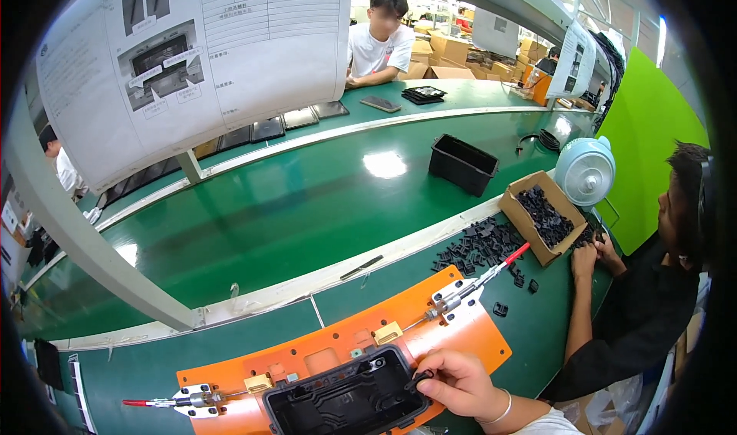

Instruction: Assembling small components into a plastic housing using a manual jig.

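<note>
My right hand (458,387) comes in from the lower right, thumb and fingers pinched on a small black plastic part (419,379). It is over the right end of a black rectangular plastic housing (338,399), whose open side faces up. Whether the part touches the housing, I cannot tell. The housing sits on an orange fixture plate (311,358). Two push-pull toggle clamps with red handles are bolted to that plate, a left clamp (196,400) and a right clamp (453,301). No left hand shows.
Loose black plastic parts (480,244) lie beyond the right clamp, beside a cardboard box (546,252) of similar pieces. A black bin (463,165) and a light-blue fan (585,172) stand farther off. A co-worker (652,312) handles parts at right; another person (381,39) sits opposite.
</note>
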Available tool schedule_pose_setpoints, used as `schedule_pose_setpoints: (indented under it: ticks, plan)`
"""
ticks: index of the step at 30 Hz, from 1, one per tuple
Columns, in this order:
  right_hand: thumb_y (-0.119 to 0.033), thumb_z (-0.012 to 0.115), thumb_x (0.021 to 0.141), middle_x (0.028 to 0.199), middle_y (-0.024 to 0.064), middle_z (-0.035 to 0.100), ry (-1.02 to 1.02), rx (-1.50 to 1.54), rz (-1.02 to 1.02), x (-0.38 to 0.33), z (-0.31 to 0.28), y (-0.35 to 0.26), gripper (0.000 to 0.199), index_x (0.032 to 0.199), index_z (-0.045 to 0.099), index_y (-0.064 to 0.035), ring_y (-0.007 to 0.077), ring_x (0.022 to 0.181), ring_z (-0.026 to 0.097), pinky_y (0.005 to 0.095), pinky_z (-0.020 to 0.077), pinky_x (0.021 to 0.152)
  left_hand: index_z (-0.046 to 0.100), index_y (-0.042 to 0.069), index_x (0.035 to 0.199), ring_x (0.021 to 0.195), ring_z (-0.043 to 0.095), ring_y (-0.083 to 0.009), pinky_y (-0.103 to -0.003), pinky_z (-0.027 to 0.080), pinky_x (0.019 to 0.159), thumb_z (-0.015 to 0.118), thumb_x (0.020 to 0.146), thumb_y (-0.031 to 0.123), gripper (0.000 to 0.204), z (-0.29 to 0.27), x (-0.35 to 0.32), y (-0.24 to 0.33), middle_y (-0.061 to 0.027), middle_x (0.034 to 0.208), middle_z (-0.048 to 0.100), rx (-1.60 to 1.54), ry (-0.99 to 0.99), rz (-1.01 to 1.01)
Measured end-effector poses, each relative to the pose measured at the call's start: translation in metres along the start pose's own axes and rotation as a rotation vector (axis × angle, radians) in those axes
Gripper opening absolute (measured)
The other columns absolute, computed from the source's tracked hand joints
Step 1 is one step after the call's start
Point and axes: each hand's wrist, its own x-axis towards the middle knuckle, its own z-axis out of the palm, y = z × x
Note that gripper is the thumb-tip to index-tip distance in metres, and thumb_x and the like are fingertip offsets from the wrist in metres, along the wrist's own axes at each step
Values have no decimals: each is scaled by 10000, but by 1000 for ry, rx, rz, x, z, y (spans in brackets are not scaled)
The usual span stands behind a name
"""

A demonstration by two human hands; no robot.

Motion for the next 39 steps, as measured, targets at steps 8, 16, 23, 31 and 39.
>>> schedule_pose_setpoints:
  ticks: [8,16,23,31,39]
  plan:
    - [-42,628,892,830,20,575,5,20,36,-2,3,1,125,981,579,31,35,701,514,172,417,582,620,-30,1043,737,576,-269,-356,468,731,599,856,2,190,-3,10,5,-190,876,627,-6,-37,140]
    - [-42,646,877,820,29,580,-14,-86,16,0,-2,3,125,968,591,23,52,674,527,188,421,560,622,-29,1061,651,561,-207,-318,455,683,579,881,27,193,-3,12,2,-162,844,635,-11,-74,125]
    - [-33,647,873,823,36,586,-27,-79,16,2,-1,2,123,968,594,25,59,673,542,189,438,566,626,-37,1035,671,556,-204,-292,456,664,582,876,2,170,-3,13,4,-134,812,623,36,-46,83]
    - [-29,632,884,832,29,586,18,-5,38,-1,1,-4,123,985,590,28,50,695,543,183,446,590,635,-32,1033,774,584,-234,-293,482,693,593,844,-49,194,-2,11,8,-162,891,622,52,-61,65]
    - [-15,600,898,859,42,579,-14,10,48,-1,1,-4,105,990,575,29,54,705,517,187,421,613,641,-50,990,807,599,-278,-319,484,749,593,816,-68,180,0,17,12,-174,866,619,138,-55,91]
